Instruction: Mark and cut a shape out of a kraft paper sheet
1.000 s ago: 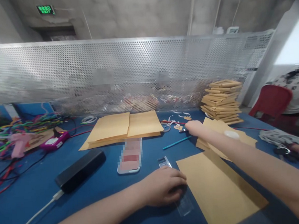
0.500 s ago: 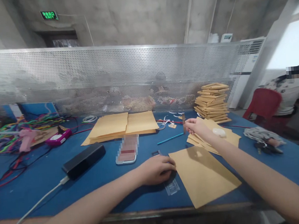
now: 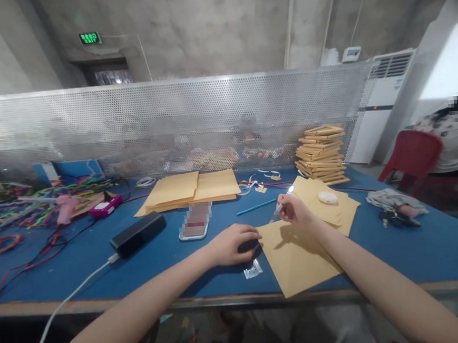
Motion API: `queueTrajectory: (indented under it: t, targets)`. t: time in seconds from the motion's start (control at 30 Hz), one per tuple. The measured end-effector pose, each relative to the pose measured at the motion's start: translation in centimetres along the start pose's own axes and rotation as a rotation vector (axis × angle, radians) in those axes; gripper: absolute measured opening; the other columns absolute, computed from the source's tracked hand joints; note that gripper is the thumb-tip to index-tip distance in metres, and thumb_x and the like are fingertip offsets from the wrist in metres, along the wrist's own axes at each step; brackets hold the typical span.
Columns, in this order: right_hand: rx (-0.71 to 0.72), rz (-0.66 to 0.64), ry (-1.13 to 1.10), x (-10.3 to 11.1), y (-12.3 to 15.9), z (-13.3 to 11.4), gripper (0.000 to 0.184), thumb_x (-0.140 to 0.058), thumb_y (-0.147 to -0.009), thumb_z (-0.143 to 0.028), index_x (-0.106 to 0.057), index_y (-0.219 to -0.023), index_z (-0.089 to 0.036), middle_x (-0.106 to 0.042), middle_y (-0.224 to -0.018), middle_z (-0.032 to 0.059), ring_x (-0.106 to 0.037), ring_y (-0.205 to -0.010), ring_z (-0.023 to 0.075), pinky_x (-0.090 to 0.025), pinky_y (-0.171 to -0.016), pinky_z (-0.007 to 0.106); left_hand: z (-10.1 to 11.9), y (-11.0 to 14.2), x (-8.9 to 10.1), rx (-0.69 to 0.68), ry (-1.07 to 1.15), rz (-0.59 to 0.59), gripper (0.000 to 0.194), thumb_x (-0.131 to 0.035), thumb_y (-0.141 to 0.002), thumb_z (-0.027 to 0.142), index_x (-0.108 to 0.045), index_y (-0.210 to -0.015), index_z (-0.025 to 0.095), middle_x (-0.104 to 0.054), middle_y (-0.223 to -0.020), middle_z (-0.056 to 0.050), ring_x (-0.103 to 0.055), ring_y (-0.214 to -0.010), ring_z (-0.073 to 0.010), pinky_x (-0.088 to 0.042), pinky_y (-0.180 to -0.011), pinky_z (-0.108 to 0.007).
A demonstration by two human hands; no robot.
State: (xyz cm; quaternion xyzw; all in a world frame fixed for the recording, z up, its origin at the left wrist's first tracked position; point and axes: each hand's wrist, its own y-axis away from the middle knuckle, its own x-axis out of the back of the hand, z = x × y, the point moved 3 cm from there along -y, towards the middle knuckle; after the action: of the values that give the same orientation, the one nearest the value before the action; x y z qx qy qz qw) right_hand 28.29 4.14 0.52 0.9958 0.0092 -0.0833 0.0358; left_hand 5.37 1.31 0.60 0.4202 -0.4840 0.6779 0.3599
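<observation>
My left hand (image 3: 237, 245) lies palm down over a clear plastic ruler (image 3: 253, 269), its bent fingers pressing it to the table. Those fingertips are at the left edge of a brown kraft-paper sheet (image 3: 301, 258). Most of the ruler is hidden under the hand. Above the sheet's far edge, my right hand (image 3: 295, 211) is closed on a slim metallic utility knife (image 3: 276, 211), tilted with its thin end down to the left. Beyond that end lies a blue pencil-like stick (image 3: 255, 207). More kraft sheets (image 3: 345, 210) carry a white rounded case (image 3: 328, 197) beside the right hand.
Kraft paper (image 3: 190, 187) and a tall stack of folded kraft pieces (image 3: 321, 156) stand before the perforated metal screen (image 3: 208, 104). Left lie a phone (image 3: 195, 221), a black power bank (image 3: 139, 235) with white cable, and a pink glue gun (image 3: 66, 208). Keys (image 3: 391, 217) lie right.
My right hand has picked up the utility knife from the far side of the table and brought it back toward the sheet, tilting it. My left hand stays on the ruler.
</observation>
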Motion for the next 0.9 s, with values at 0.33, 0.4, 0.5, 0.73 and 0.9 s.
queueTrajectory:
  t: [0.33, 0.4, 0.5, 0.73, 0.9]
  targets:
    - [0.012, -0.009, -0.139, -0.3, 0.9, -0.6, 0.024, -0.048, -0.088, -0.032, -0.063, -0.081, -0.015, -0.063, -0.069, 0.0034, -0.053, -0.053, 0.0109, -0.045, -0.05, 0.025, -0.2, 0.0, -0.2, 0.022, -0.011, -0.13, 0.052, -0.063, -0.082, 0.043, -0.054, -0.131, 0.026, -0.044, -0.142, -0.01, -0.045, -0.126, -0.0279, -0.033, -0.104, -0.039]
    - [0.037, -0.008, -0.172, -0.4, 1.3, -1.0, 0.024, -0.045, -0.08, -0.029, -0.059, -0.064, -0.017, -0.056, -0.052, 0.0018, -0.041, -0.041, 0.0088, -0.034, -0.04, 0.023, -0.2, -0.1, -0.2, 0.015, -0.012, -0.153, 0.052, -0.062, -0.082, 0.045, -0.053, -0.131, 0.027, -0.042, -0.143, -0.01, -0.044, -0.127, -0.0288, -0.032, -0.103, -0.04]
    - [0.05, 0.007, -0.182, -0.6, 1.5, -1.3, 0.019, -0.046, -0.069, -0.027, -0.059, -0.059, -0.019, -0.056, -0.049, 0.0029, -0.038, -0.039, 0.009, -0.027, -0.038, 0.023, -0.2, 0.0, -0.1, 0.01, -0.013, -0.167, 0.053, -0.061, -0.083, 0.047, -0.053, -0.132, 0.028, -0.043, -0.143, -0.011, -0.044, -0.127, -0.0286, -0.033, -0.102, -0.04]
    - [-0.092, 0.029, -0.104, -1.0, 2.0, -1.4, 0.017, -0.054, -0.07, -0.023, -0.068, -0.067, -0.015, -0.062, -0.052, 0.0042, -0.041, -0.04, 0.0072, -0.025, -0.036, 0.02, -0.2, 0.4, -0.4, 0.025, -0.006, -0.163, 0.054, -0.059, -0.082, 0.048, -0.053, -0.132, 0.028, -0.044, -0.142, -0.009, -0.049, -0.122, -0.0273, -0.032, -0.102, -0.04]
    - [-0.15, -0.009, 0.0, -1.7, 2.6, -1.1, 0.015, -0.076, -0.066, -0.025, -0.066, -0.068, -0.014, -0.065, -0.062, 0.0022, -0.05, -0.05, 0.0054, -0.033, -0.04, 0.015, -0.2, 0.6, -0.9, -0.012, -0.085, -0.119, 0.05, -0.053, -0.086, 0.051, -0.057, -0.128, 0.023, -0.048, -0.138, -0.016, -0.049, -0.123, -0.0287, -0.034, -0.103, -0.041]
